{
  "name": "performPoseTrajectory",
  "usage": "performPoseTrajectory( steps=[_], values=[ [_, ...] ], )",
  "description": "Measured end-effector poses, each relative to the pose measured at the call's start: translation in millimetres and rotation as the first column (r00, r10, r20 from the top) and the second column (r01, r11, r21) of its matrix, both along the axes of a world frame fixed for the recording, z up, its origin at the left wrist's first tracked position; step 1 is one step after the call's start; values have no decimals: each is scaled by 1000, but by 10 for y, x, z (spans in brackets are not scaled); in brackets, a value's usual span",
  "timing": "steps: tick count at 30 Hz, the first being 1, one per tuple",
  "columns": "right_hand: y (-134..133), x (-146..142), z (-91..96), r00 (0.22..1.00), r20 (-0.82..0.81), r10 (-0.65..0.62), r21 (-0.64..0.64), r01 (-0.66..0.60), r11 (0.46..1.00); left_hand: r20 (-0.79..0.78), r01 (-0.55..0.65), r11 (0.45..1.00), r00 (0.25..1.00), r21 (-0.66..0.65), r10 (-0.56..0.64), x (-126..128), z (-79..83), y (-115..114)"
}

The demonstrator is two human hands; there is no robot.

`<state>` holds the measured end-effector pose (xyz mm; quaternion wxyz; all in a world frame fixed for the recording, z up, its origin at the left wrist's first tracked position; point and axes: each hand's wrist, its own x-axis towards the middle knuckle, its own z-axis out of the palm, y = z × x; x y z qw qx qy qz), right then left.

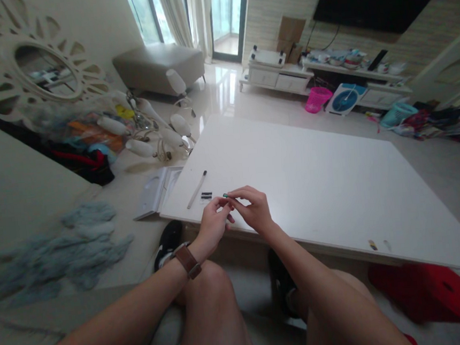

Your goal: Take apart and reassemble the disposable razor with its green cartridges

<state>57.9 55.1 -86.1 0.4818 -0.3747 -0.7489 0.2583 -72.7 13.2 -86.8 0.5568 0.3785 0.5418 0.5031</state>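
Note:
My left hand (213, 223), with a brown strap on its wrist, and my right hand (253, 207) meet over the near edge of the white table (295, 177). Between their fingertips they pinch a small dark green piece (225, 195), too small to tell its kind. The fingers of both hands are closed and partly cover it. To the left of the hands lie several small black strips (207, 195). Beyond those rests a slim pale pen-like stick (197, 189) with a black end.
Two tiny items, one a yellow and dark piece (372, 245), lie near the table's right front edge. An open white box (155, 192) stands by the left corner. Lamp arms with white shades (179, 124) are on the floor behind it. A red object (429, 289) sits below right.

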Motion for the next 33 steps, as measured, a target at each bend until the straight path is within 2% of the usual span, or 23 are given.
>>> performPoseTrajectory(
  steps=[6,10,13,18,21,25,29,33],
  values=[
    [-19,16,-26,998,-58,-4,-94,-2,996,36,18,1000,999,-22,-17,2,13,-9],
    [-16,9,-17,994,-111,-1,-85,-9,996,93,1,997,996,-73,6,11,-13,-15],
    [17,19,8,987,-135,-84,-107,70,992,104,3,995,995,-103,8,27,-41,-23],
    [140,88,17,968,-78,-240,-209,219,953,91,10,996,996,-87,-3,40,-61,-22],
    [228,176,-61,970,5,-243,-262,235,936,96,-42,993,994,-107,52,30,-68,-5],
    [324,331,-260,950,267,-163,-345,253,904,35,-110,986,993,-129,115,15,-68,11],
    [345,454,-451,868,479,-129,-359,328,874,3,-64,975,998,-215,66,0,-66,-10],
    [298,519,-523,846,525,-92,-360,319,877,-128,-3,961,991,-278,-34,-29,-143,-36]
  ],
)
